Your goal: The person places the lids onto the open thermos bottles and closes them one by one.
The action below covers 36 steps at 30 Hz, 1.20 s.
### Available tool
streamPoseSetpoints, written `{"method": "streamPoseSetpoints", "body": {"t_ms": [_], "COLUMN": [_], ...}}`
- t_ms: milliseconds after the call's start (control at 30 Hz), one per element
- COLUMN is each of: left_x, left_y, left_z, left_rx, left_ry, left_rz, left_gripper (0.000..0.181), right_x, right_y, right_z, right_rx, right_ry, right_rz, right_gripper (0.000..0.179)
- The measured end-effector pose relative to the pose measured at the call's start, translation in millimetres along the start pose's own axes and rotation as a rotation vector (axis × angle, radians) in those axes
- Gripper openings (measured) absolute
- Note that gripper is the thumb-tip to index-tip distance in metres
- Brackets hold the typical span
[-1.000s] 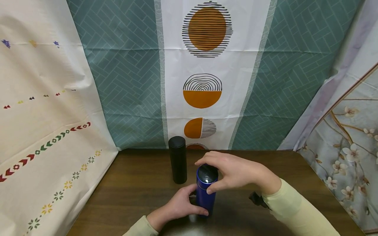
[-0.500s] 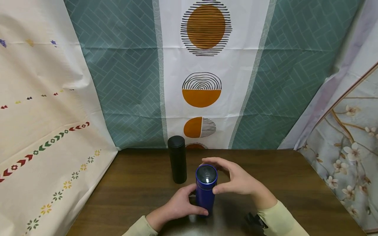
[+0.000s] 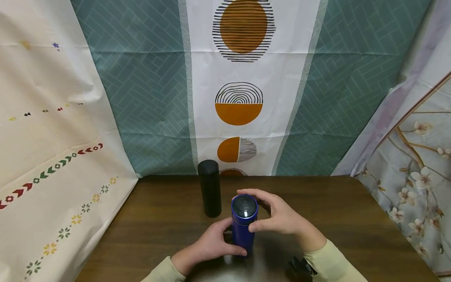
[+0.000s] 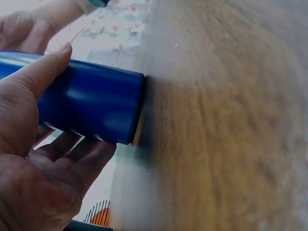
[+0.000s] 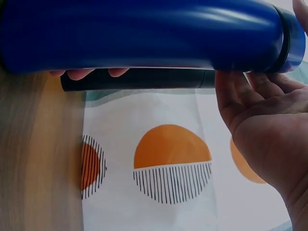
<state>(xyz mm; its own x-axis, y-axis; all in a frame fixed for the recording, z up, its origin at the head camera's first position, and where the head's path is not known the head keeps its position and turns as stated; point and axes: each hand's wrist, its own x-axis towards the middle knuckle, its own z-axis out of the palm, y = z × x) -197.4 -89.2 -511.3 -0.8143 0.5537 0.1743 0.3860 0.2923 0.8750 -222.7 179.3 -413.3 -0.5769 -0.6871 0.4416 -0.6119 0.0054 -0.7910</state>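
Our left hand (image 3: 213, 243), low, and right hand (image 3: 282, 215), by the lid (image 3: 244, 206), half-curl round the blue bottle (image 3: 242, 236), we judge to steady it upright on the table (image 3: 155, 219), the black bottle (image 3: 210, 190) towards eleven o'clock

head: above, forward-down | wrists: low, close | all share blue bottle (image 3: 242, 237)

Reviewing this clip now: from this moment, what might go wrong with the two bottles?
Two risks, as a judgement:
1. The left hand grips the blue bottle low while the right hand is at its top. If the right hand pushes sideways, the tall bottle might tip or slip.
2. The black bottle stands upright and narrow behind the left hand, so a careless swing could knock it over.
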Motion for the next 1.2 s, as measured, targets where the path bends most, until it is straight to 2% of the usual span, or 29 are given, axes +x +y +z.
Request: {"method": "streamPoseSetpoints", "body": {"t_ms": [167,500,1000,1200], "left_x": [-0.4,-1.2,-0.3,0.3], "left_y": [0.7,0.6,-5.9,-6.0], "left_z": [-0.1,0.7,-0.4,-1.1], "left_rx": [-0.007,-0.002,-0.003,-0.002], "left_ry": [-0.003,0.004,-0.021,-0.023], "left_rz": [-0.008,-0.01,-0.022,-0.016], "left_gripper": [0.069,0.068,0.071,0.069], "right_x": [0.8,1.6,2.1,3.5], "right_y": [-1.8,0.2,1.0,0.8], "right_z": [1.4,4.0,6.4,6.0], "right_rx": [0.006,-0.05,0.07,0.083], "right_ry": [-0.005,0.037,0.041,0.042], "right_rz": [-0.007,0.02,0.003,-0.001], "right_gripper": [0.082,0.074,0.071,0.071]}}
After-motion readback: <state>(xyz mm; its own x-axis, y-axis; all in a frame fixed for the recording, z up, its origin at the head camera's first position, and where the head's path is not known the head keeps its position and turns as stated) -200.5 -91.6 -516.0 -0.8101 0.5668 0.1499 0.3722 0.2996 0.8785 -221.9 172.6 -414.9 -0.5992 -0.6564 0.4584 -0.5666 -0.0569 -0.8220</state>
